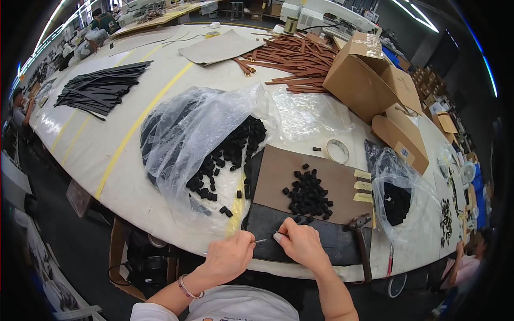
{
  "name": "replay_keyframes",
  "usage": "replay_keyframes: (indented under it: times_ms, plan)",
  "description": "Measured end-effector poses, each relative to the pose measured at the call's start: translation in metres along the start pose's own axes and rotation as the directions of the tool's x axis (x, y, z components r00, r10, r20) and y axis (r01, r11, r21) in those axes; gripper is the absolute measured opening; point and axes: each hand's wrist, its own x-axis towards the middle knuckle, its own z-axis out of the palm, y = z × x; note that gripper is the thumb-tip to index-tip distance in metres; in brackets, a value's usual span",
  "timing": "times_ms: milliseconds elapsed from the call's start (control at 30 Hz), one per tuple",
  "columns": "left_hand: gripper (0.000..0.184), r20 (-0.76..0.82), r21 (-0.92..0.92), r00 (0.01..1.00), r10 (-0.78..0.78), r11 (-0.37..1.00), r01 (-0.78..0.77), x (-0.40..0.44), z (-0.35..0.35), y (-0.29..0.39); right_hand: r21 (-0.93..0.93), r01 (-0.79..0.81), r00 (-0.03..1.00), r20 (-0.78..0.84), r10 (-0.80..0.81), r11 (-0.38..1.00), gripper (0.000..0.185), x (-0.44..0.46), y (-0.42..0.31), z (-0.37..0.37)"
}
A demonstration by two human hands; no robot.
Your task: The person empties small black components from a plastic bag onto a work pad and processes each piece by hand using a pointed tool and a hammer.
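Observation:
My left hand (230, 257), a beaded bracelet at its wrist, is closed around a thin metal rod (259, 241) whose end points toward my right hand. My right hand (301, 243) is pinched shut just beside the rod's tip. Something whitish shows at its fingertips, but what it grips is too small to make out. Both hands are above the front of a black mat (342, 249). Behind them a pile of small black loop-like pieces (309, 195) lies on a brown sheet (270, 179). A hammer (364, 246) rests at the mat's right edge.
To the left, a clear plastic bag (182, 139) spills more black pieces (235, 142). On the right are a tape roll (337, 151), another bag of black pieces (396, 203) and cardboard boxes (364, 75). Brown straps (300, 56) and black strips (104, 88) lie farther back.

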Motion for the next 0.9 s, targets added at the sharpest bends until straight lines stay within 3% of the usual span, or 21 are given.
replay_keyframes:
  times_ms: [33,133,433,800,900]
  plan:
    - [0.012,-0.049,0.058,0.994,0.102,0.993,-0.099,0.001,0.005,-0.002,0.0,0.0,1.0,-0.001,0.0,1.0,0.018,0.001,0.0,0.0]
    - [0.009,-0.065,0.14,0.976,0.21,0.97,-0.199,0.007,0.012,-0.001,0.006,-0.032,0.999,0.021,0.032,0.999,0.018,0.002,-0.001,-0.001]
    - [0.012,-0.044,0.246,0.958,0.284,0.932,-0.266,0.011,0.023,-0.007,-0.033,-0.055,0.997,0.046,0.057,0.998,0.017,0.0,-0.005,-0.004]
    - [0.014,0.009,0.3,0.951,0.308,0.907,-0.296,0.012,0.023,-0.008,-0.111,0.088,0.98,0.188,-0.066,0.99,0.017,0.017,0.004,-0.012]
    - [0.013,0.018,0.32,0.945,0.327,0.893,-0.315,0.011,0.023,-0.007,-0.113,0.077,0.986,0.156,-0.058,0.991,0.016,0.014,0.0,-0.014]
